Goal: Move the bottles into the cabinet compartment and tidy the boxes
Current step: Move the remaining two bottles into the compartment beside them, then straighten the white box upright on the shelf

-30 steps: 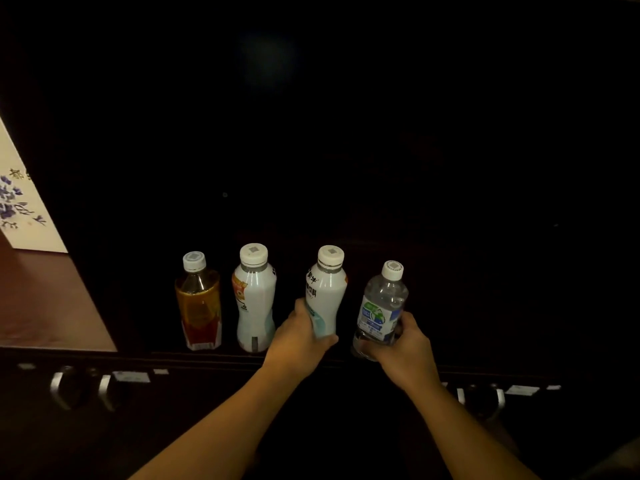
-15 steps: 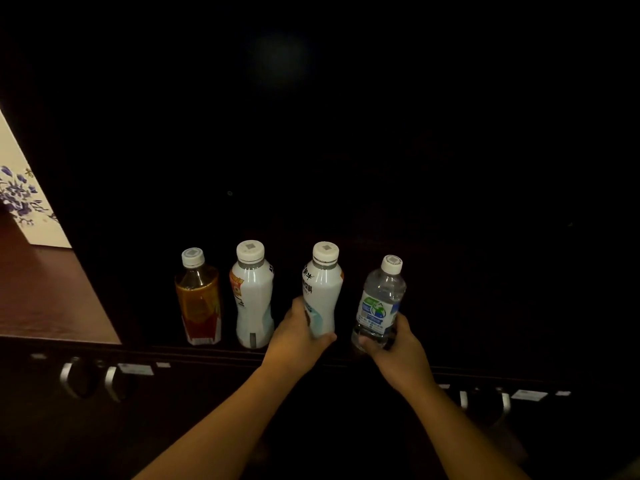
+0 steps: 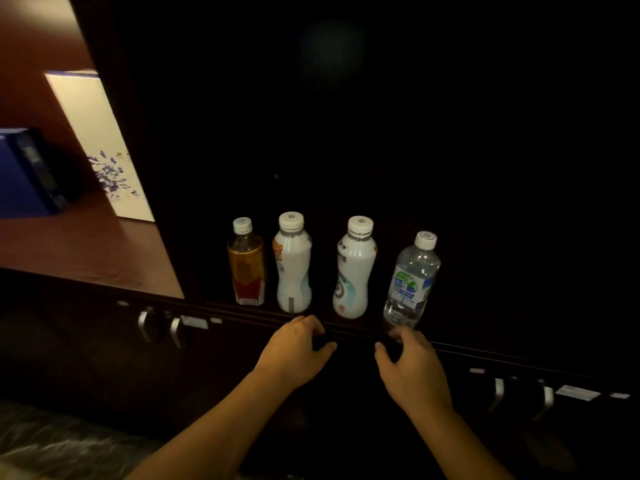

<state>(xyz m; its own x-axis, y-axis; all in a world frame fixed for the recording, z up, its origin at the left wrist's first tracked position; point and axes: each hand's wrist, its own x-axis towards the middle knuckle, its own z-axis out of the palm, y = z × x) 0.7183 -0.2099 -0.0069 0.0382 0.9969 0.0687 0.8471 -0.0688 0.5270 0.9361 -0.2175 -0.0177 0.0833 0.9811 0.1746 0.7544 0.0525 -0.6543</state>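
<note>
Several bottles stand upright in a row on the dark cabinet shelf (image 3: 346, 329): an amber tea bottle (image 3: 246, 265), a white bottle with an orange label (image 3: 293, 263), a second white bottle (image 3: 354, 268) and a clear water bottle (image 3: 410, 280). My left hand (image 3: 294, 351) hovers just below the shelf edge, fingers curled and apart, holding nothing. My right hand (image 3: 414, 367) is likewise empty, just under the water bottle. A cream box with blue flowers (image 3: 100, 147) and a blue box (image 3: 24, 174) stand in the lit compartment at the left.
The bottle compartment is very dark, with its depth hidden. Below the shelf run dark cabinet doors with metal handles (image 3: 161, 327) at the left and more handles (image 3: 519, 394) at the right. A reddish wooden shelf (image 3: 86, 258) carries the boxes.
Both hands have let go of the second white bottle and the water bottle and drawn back below the shelf edge. The view has shifted, showing more of the left compartment and boxes.
</note>
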